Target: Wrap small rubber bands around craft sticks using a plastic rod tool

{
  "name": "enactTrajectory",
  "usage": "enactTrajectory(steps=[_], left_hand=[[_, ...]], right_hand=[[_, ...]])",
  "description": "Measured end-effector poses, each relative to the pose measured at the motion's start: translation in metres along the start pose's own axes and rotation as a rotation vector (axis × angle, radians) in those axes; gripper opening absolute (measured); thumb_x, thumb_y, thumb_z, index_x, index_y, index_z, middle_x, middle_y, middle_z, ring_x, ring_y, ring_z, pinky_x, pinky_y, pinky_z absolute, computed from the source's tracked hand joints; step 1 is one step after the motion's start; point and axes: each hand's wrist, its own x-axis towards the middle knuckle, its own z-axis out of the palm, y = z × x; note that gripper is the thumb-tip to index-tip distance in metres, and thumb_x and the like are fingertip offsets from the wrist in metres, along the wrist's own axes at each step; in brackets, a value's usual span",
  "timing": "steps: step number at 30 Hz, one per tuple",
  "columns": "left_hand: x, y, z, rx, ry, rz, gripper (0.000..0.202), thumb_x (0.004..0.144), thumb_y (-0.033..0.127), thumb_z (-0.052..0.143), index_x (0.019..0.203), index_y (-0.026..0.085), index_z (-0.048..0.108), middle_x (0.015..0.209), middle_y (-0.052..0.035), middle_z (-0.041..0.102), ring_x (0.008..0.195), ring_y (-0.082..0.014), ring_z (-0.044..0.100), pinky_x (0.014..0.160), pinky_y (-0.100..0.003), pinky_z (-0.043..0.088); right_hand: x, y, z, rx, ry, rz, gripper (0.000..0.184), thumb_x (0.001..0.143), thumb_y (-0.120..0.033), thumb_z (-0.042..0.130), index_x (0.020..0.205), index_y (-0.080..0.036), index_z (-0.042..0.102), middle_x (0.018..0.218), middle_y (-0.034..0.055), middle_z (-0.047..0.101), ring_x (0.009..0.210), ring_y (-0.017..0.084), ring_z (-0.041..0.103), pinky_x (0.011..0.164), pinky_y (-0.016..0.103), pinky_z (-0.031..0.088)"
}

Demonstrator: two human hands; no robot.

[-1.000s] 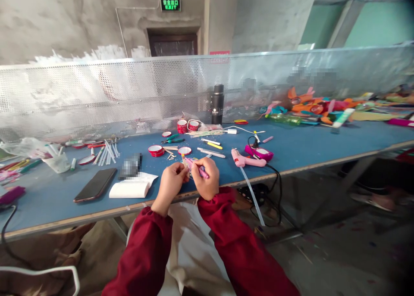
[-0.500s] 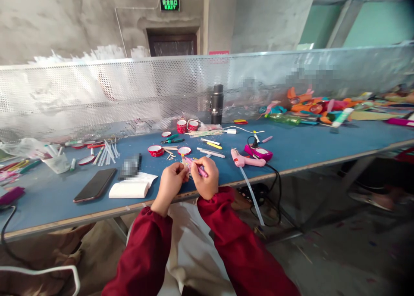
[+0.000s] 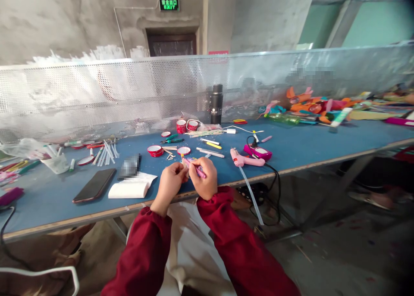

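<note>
Both my hands meet over the near edge of the blue table (image 3: 310, 147). My right hand (image 3: 204, 179) is closed round a small pink stick-like piece (image 3: 196, 169) that pokes out toward the left. My left hand (image 3: 170, 180) is closed in a pinch on the end of a thin pale stick (image 3: 184, 162) touching that pink piece. My sleeves are dark red. Just beyond my hands lie red tape rolls (image 3: 155, 150) and short sticks (image 3: 210, 152).
A pink glue gun (image 3: 246, 160) with a glue stick lies right of my hands, its black cable running off the edge. A black phone (image 3: 94, 184), a white pad (image 3: 129, 188) and a black flask (image 3: 216, 104) are on the table. Colourful toys (image 3: 310, 104) pile at the far right before a perforated metal screen.
My hands stay in the same spot; the fingers shift slightly round the pink piece. The view has drifted a little.
</note>
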Motion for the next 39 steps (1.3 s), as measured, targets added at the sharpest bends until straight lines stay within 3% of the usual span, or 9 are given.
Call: enactTrajectory(steps=[39], left_hand=[[-0.0002,0.0005,-0.0001,0.034,-0.005,-0.003,0.028,0.089,0.041,0.062,0.070,0.022,0.057,0.060,0.0014,0.064,0.057,-0.0158,0.058,0.060,-0.026,0.043]], right_hand=[[-0.0004,0.0006,-0.0010,-0.021,0.018,0.062,0.011,0.095,-0.026,0.060,0.085,-0.025,0.061,0.080,0.0028,0.070,0.079,0.021,0.066,0.076,0.035,0.051]])
